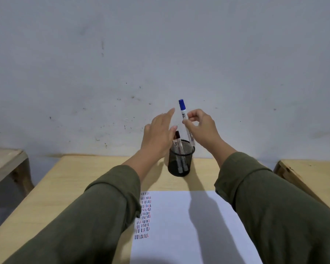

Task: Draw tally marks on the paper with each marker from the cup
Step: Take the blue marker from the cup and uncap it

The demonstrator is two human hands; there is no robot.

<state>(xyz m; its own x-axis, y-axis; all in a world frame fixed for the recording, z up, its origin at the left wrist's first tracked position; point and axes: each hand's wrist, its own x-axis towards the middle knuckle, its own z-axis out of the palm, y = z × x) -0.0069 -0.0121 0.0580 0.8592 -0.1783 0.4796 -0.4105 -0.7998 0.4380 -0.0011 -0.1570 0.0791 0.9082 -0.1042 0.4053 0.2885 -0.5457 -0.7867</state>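
A black mesh cup [181,162] stands on the wooden table behind the white paper [181,225]. My right hand [202,128] pinches a blue-capped white marker [183,113], held upright above the cup's right rim with its cap on. My left hand [158,134] hovers over the cup's left side, fingers spread, and touches a dark-capped marker [177,141] that stands in the cup. Two markers show through the mesh. Rows of red, blue and black tally marks [143,216] fill the paper's left part, partly hidden by my left sleeve.
The light wooden table [84,180] reaches back to a grey-white wall. A wooden bench or table [6,161] stands to the left, another wooden table [311,174] to the right, each with a gap between.
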